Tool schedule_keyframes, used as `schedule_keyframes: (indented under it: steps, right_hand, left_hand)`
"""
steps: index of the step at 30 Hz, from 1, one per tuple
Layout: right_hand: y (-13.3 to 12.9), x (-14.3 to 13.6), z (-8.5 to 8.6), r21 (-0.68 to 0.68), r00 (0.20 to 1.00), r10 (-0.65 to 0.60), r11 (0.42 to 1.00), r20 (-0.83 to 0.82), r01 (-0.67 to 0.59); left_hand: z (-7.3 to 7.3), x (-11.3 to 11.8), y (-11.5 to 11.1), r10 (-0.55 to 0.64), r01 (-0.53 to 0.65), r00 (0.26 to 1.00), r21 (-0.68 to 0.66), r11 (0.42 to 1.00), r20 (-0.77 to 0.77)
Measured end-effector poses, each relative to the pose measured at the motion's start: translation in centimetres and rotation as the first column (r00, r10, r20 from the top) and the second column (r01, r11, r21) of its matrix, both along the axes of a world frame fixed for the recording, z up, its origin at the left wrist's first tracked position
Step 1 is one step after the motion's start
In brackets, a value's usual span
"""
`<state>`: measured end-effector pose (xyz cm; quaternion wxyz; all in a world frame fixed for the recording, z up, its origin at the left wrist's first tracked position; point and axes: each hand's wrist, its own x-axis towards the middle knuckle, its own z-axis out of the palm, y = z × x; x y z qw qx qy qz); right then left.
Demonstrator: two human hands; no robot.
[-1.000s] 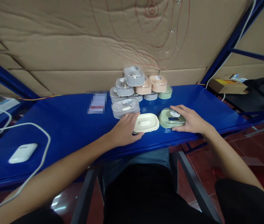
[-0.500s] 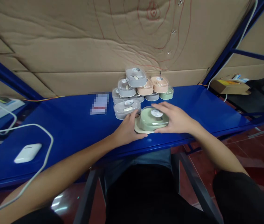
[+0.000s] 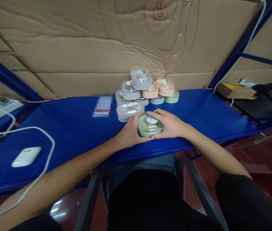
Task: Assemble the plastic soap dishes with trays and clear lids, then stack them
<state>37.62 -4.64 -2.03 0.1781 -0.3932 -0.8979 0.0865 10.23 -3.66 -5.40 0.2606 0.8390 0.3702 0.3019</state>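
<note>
Near the front edge of the blue table [image 3: 78,128], a green box with a clear lid [image 3: 150,126] is held between both hands. My left hand [image 3: 129,133] grips its left end, thumb at the front and fingers behind. Around the right end are the fingers of my right hand [image 3: 170,125]. Just behind my left hand lies a grey box with a clear lid [image 3: 129,112]. Farther back, several lidded boxes are stacked, with a grey box on top [image 3: 141,80], an orange box [image 3: 165,86] and a green one [image 3: 172,96] at the right.
A white case [image 3: 26,157] and a white cable [image 3: 51,150] are at the left. A blurred card [image 3: 103,106] lies left of the stack. Cardboard [image 3: 83,57] stands behind the table, and an open carton [image 3: 238,91] is at the far right.
The green box's upper part and lid have moved left in my right hand and now sit squarely over the pale lower part my left hand holds.
</note>
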Motion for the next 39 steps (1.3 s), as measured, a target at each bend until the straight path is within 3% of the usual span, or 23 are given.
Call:
schedule_keyframes:
  steps: [6, 10, 14, 17, 19, 22, 24, 27, 30, 34, 39]
  right_hand:
    - [0.2, 1.2, 0.4, -0.081, 0.994, 0.102, 0.992, 0.038, -0.099]
    - [0.1, 2.5, 0.2, -0.126, 0.989, 0.135, 0.982, -0.065, -0.143]
    - [-1.3, 3.0, 0.3, -0.001, 0.976, 0.106, 0.994, -0.188, -0.108]
    - [-1.6, 3.8, 1.9, 0.165, 0.972, 0.037, 0.986, -0.233, 0.002]
    - [-0.2, 4.8, 3.7, 0.264, 0.962, -0.066, 0.955, -0.265, 0.138]
    - [4.2, 6.2, 6.6, 0.339, 0.901, -0.276, 0.857, -0.335, 0.388]
    - [7.9, 6.4, 8.3, 0.318, 0.837, -0.419, 0.787, -0.352, 0.528]
    - [12.5, 5.1, 9.7, 0.222, 0.74, -0.592, 0.712, -0.32, 0.666]
    - [15.2, 2.9, 10.0, 0.149, 0.678, -0.677, 0.668, -0.286, 0.729]
    - [16.9, 1.1, 9.3, 0.128, 0.623, -0.731, 0.615, -0.277, 0.778]
    - [17.5, 0.8, 8.2, 0.126, 0.628, -0.712, 0.624, -0.314, 0.771]
  left_hand:
    - [0.5, 0.1, -0.4, -0.003, 0.002, 0.997, -0.001, 1.0, -0.08]
    - [0.6, 0.3, -0.8, 0.006, -0.006, 1.0, 0.025, 1.0, -0.025]
    - [0.4, 0.4, -0.9, -0.067, 0.044, 0.977, 0.116, 0.992, 0.201]
    - [0.6, 0.3, -0.5, -0.115, 0.025, 0.923, 0.239, 0.971, 0.367]
    - [1.0, 0.0, -0.1, -0.102, -0.047, 0.907, 0.338, 0.94, 0.409]
    - [1.8, -0.4, 0.4, 0.0, -0.181, 0.933, 0.469, 0.865, 0.361]
    - [2.1, -0.7, 0.6, 0.067, -0.221, 0.953, 0.525, 0.822, 0.297]
    - [2.0, -0.8, 0.7, 0.098, -0.212, 0.968, 0.542, 0.813, 0.231]
    - [1.7, -0.7, 0.9, 0.114, -0.21, 0.971, 0.516, 0.83, 0.21]
    - [1.6, -0.8, 1.2, 0.146, -0.228, 0.97, 0.519, 0.824, 0.194]
    - [1.4, -1.0, 2.1, 0.242, -0.297, 0.955, 0.562, 0.772, 0.173]
